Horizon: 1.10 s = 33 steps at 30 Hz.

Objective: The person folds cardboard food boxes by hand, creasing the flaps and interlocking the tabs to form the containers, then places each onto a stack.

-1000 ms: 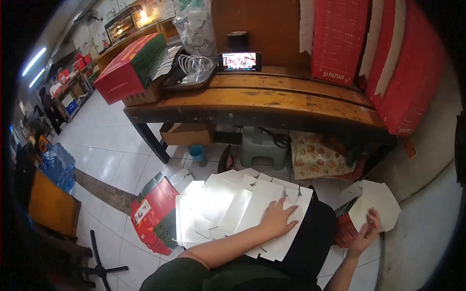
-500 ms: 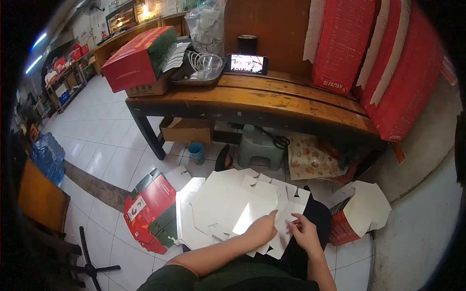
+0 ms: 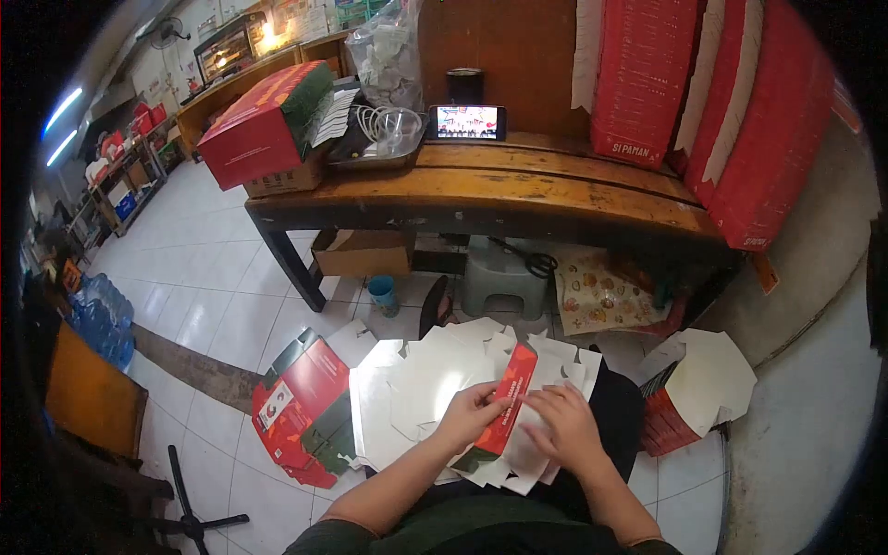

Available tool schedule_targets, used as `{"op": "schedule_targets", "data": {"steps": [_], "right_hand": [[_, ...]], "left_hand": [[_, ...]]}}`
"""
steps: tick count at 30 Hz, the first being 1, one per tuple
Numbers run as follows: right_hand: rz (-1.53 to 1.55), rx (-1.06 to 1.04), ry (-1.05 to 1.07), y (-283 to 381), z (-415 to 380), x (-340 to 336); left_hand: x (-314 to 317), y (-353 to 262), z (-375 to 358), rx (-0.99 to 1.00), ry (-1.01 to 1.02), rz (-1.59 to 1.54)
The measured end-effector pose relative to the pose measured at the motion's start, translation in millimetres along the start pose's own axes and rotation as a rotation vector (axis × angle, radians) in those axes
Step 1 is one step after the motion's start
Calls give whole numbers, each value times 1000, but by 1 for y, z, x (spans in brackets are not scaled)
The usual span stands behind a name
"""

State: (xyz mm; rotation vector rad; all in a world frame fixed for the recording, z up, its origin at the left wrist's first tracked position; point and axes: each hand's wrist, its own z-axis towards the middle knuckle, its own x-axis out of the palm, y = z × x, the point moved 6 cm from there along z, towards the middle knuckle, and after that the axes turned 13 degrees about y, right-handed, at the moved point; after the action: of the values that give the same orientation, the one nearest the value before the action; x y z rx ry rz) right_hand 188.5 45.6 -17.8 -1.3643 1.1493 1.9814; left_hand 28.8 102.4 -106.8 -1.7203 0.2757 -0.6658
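A pile of flat white carton blanks (image 3: 421,388) lies on my lap. My left hand (image 3: 470,413) grips the near edge of one blank and lifts it, so its red printed side (image 3: 511,393) faces up. My right hand (image 3: 566,425) rests on the same raised blank from the right, fingers spread along its fold. Another stack of red-and-white flat cartons (image 3: 696,388) sits on the floor to my right.
A red and green flat carton (image 3: 305,407) lies on the tiled floor at left. Ahead stands a worn wooden bench (image 3: 518,190) with a red box (image 3: 264,125), a tray, a phone (image 3: 466,121) and tall red cartons (image 3: 731,102). Under it sit a grey stool (image 3: 499,282) and scissors.
My right hand came back from the stack on the right to my lap. Both hands have lifted one blank off the pile, turning its red side into view.
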Motion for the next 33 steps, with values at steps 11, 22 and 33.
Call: {"op": "schedule_targets", "data": {"steps": [11,22,33], "right_hand": [[961,107,-495,-1,-5,-28],[1102,-307,-851,27,-22,-69],[90,-281,-444,29,-28,-96]], "left_hand": [[77,-105,-46,437,383,775],[36,-102,-49,358,117,-505],[53,-81,-44,210,163,-286]]}}
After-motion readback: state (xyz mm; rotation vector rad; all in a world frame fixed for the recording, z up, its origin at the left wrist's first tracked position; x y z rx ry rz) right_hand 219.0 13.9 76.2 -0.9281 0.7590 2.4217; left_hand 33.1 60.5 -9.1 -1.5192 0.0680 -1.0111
